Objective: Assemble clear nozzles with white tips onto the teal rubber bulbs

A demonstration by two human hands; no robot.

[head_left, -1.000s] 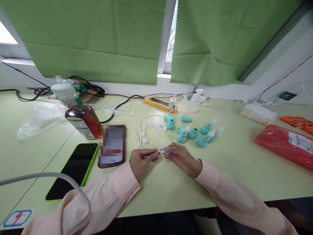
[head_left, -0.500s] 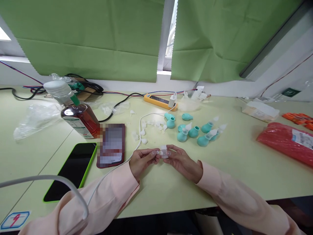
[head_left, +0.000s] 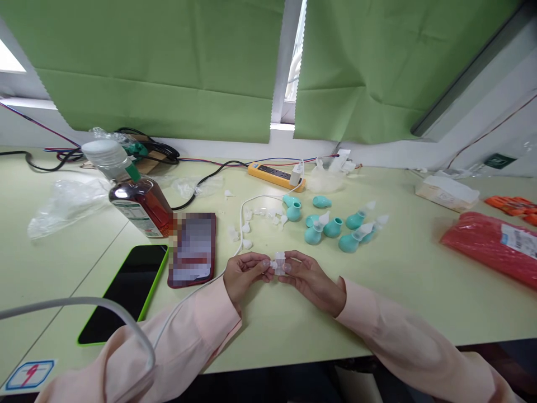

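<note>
Between my hands, above the near part of the table, is a clear plastic connector piece [head_left: 280, 262]. My right hand [head_left: 314, 280] pinches it from the right. My left hand [head_left: 247, 274] grips a small white plastic part [head_left: 272, 264] against its left side; whether the two are joined I cannot tell. Beyond my hands lie several loose white and clear plastic pieces [head_left: 246, 227]. To their right stand several turquoise squeeze bulbs [head_left: 333, 226], some open at the neck, others fitted with translucent tips [head_left: 366, 229].
A white cable [head_left: 240, 224] runs past my left hand to a yellow power strip [head_left: 272, 177]. At left are a green-edged phone [head_left: 126, 291], a red-cased phone [head_left: 193, 246] and a bottle of dark liquid [head_left: 140, 204]. A red plastic package [head_left: 482, 240] lies at right.
The clear piece has turned slightly more upright between my fingers. Both hands keep nearly the same place, and the whole view has shifted a little.
</note>
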